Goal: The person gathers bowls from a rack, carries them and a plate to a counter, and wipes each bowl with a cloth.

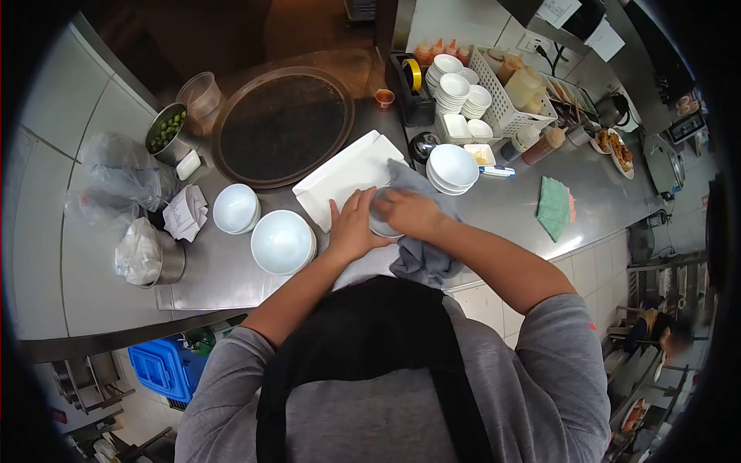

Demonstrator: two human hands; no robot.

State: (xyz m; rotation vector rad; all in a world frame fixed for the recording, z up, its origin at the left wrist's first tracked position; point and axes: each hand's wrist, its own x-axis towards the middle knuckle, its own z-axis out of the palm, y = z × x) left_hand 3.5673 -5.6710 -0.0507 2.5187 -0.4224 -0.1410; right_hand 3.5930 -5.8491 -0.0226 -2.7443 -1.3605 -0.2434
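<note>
Close to my body, my left hand [357, 225] grips the side of a small bowl [384, 229], its thumb along the near rim. My right hand [411, 214] presses a grey cloth [429, 262] into that bowl; its fingertips are partly hidden in the folds. Part of the cloth hangs over the counter's front edge, and another part spreads behind my right hand. Just beyond my hands lies a white rectangular tray [347, 171]. White bowls [283, 242] are stacked to the left, with a smaller stack of bowls [236, 208] beside them. Another bowl stack [453, 167] stands at right.
A large round dark tray [282, 127] lies at the back left, near a metal pot of green fruits [166, 135]. Small dishes [453, 89], a white basket [502, 108] and sauce bottles [543, 147] line the back right. A green cloth [553, 207] lies at right.
</note>
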